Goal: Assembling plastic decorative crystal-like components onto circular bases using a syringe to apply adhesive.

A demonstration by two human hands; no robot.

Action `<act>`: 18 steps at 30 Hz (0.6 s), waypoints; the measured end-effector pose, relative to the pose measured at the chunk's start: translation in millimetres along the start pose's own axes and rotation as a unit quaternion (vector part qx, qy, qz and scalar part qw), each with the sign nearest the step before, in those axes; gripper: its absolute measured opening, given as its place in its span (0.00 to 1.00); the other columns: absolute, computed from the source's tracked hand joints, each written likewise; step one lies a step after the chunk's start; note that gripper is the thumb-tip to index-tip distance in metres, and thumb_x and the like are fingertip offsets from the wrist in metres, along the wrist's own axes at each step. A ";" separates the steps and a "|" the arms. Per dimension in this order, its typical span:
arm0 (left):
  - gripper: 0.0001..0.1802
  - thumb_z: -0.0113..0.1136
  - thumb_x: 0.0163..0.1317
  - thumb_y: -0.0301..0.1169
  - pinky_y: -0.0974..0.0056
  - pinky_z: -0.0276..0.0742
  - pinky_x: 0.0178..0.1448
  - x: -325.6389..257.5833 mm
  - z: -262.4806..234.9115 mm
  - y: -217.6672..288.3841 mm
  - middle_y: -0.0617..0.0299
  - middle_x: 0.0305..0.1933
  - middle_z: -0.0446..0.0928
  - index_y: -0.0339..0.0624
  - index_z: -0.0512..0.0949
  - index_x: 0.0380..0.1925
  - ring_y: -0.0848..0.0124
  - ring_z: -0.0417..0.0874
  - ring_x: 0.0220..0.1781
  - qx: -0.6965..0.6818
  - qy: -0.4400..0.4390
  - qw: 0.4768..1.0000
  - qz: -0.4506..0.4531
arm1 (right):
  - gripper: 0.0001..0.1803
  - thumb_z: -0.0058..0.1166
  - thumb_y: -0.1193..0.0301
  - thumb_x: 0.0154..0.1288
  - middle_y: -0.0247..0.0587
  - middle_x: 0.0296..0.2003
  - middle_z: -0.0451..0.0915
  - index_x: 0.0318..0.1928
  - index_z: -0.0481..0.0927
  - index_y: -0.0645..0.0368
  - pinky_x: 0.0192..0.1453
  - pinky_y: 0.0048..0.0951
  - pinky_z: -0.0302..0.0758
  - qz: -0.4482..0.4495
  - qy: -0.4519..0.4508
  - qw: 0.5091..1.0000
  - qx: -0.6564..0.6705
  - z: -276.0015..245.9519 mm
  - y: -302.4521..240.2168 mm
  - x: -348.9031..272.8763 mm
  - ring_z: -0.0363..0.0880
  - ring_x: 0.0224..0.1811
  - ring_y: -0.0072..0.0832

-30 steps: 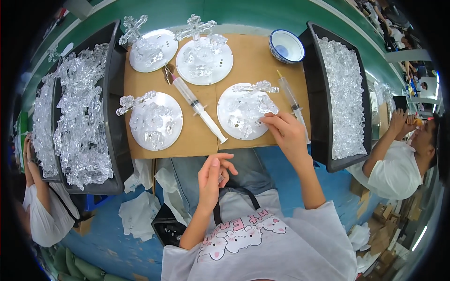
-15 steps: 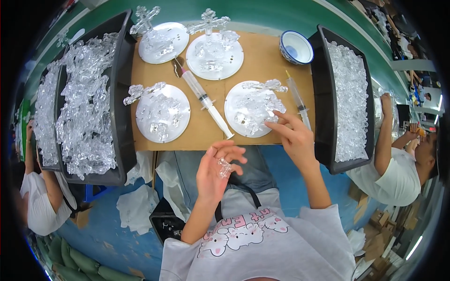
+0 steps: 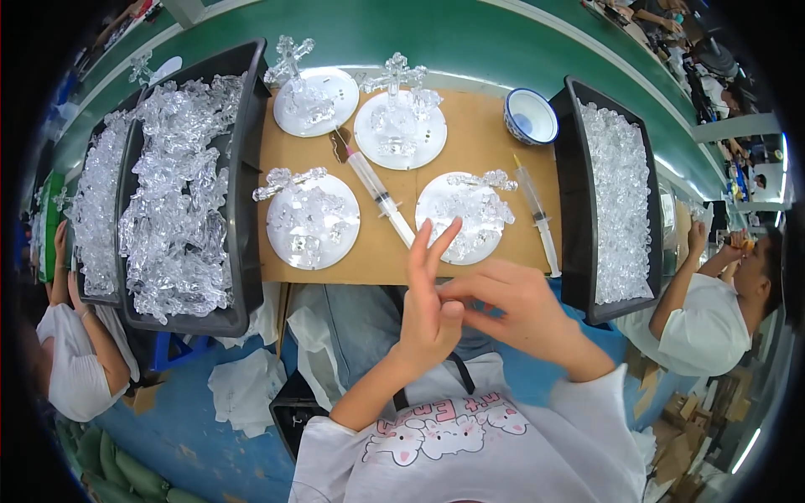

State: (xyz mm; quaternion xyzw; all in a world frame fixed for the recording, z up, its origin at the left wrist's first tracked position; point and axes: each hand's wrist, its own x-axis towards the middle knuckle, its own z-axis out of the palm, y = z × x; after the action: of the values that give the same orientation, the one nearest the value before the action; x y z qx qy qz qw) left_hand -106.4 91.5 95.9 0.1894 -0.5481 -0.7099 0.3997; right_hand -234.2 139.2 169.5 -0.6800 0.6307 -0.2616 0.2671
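Observation:
My left hand [image 3: 426,318] is raised in front of the table edge. Two of its fingers stretch up; the thumb and the rest are bent, and whatever lies in the palm is hidden. Against that palm my right hand [image 3: 524,314] presses its thumb and fingertips together; what they pinch does not show. Just beyond the hands is a white round disc [image 3: 429,186] bearing a clear plastic cross and clear pieces. Left of it lies a large syringe [image 3: 376,191] with a pink tip. On the right rests a thinner syringe [image 3: 534,205] with a yellow tip.
Three more white discs, one at front left [image 3: 277,239] and two behind [image 3: 289,113] [image 3: 369,138], carry clear crosses. Black bins of clear pieces flank the cardboard, left [image 3: 246,193] and right [image 3: 573,201]. A blue-and-white bowl [image 3: 531,116] sits at back right. People work on both sides.
My right hand has left the disc and come back to my left hand. My left hand has turned and moved right; the clear pieces seen in its palm are now hidden. The view has shifted.

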 end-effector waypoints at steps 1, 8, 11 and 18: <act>0.48 0.41 0.61 0.57 0.69 0.75 0.38 4.9 2.5 6.2 0.44 0.69 0.48 0.37 0.33 0.66 0.68 0.79 0.36 -0.029 -0.011 1.000 -0.007 | 0.15 0.64 0.73 0.44 0.36 0.32 0.79 0.38 0.81 0.56 0.33 0.25 0.74 -0.001 0.005 1.000 -0.003 -11.5 -2.8 2.0 0.77 0.30 0.29; 0.38 0.37 0.65 0.55 0.61 0.79 0.42 7.0 -27.0 16.9 0.42 0.67 0.51 0.38 0.46 0.64 0.55 0.78 0.48 0.013 0.069 0.997 0.045 | 0.10 0.57 0.80 0.53 0.36 0.34 0.79 0.38 0.78 0.63 0.40 0.20 0.76 0.013 0.097 0.995 0.024 -101.7 77.4 82.1 0.79 0.37 0.21; 0.31 0.39 0.68 0.44 0.63 0.77 0.45 -0.7 -49.6 36.4 0.46 0.65 0.56 0.33 0.50 0.62 0.60 0.77 0.50 0.092 0.119 0.989 0.012 | 0.10 0.57 0.79 0.54 0.36 0.35 0.80 0.38 0.78 0.63 0.43 0.22 0.77 0.006 0.020 0.998 0.052 -84.7 129.4 123.7 0.78 0.38 0.21; 0.20 0.37 0.67 0.32 0.66 0.78 0.40 12.6 -83.2 64.0 0.44 0.57 0.65 0.27 0.61 0.54 0.61 0.79 0.45 0.274 0.187 0.942 0.046 | 0.09 0.57 0.79 0.52 0.39 0.33 0.80 0.36 0.79 0.59 0.40 0.27 0.77 -0.098 -0.032 0.993 0.060 -38.8 168.6 163.9 0.79 0.36 0.29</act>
State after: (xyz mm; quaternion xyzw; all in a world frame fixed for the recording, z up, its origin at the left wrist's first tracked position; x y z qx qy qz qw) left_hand -32.2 24.5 130.3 0.3956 -0.6450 -0.4645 0.4600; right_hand -371.1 -36.0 83.7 -0.7295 0.5354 -0.3014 0.3006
